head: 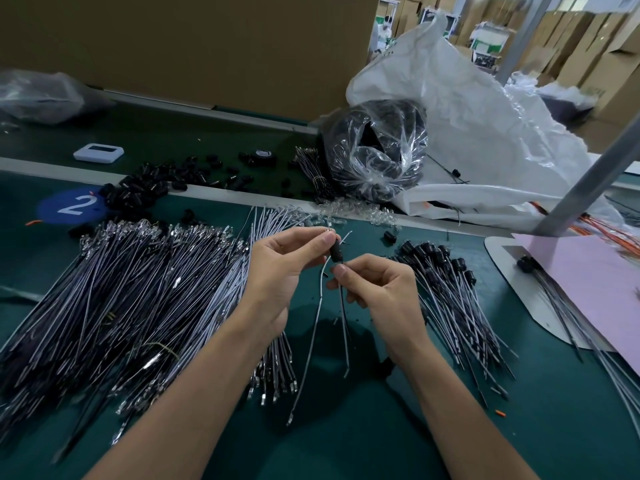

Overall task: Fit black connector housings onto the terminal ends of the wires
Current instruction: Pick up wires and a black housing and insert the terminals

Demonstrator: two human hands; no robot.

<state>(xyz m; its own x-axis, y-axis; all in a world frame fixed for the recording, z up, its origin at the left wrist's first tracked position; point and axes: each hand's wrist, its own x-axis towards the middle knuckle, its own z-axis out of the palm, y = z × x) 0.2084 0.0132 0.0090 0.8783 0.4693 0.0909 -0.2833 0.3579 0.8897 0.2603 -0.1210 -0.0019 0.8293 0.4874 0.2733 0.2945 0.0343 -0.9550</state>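
Note:
My left hand (pixel 282 268) pinches the top of a black connector housing (pixel 336 252) above the green table. My right hand (pixel 375 289) pinches thin wires (pixel 317 327) just under the housing; a white wire and a dark wire hang down from it toward the table. A large heap of bare wires with metal terminals (pixel 131 292) lies to the left. To the right lies a pile of wires with black housings fitted (pixel 450 289). Loose black housings (pixel 145 192) are scattered at the back left.
A clear bag of black parts (pixel 375 150) and a big white sack (pixel 485 126) stand at the back right. A grey metal post (pixel 588 181) rises from a white base with pink paper (pixel 595 289). A white device (pixel 98 153) lies far left; cardboard stands behind.

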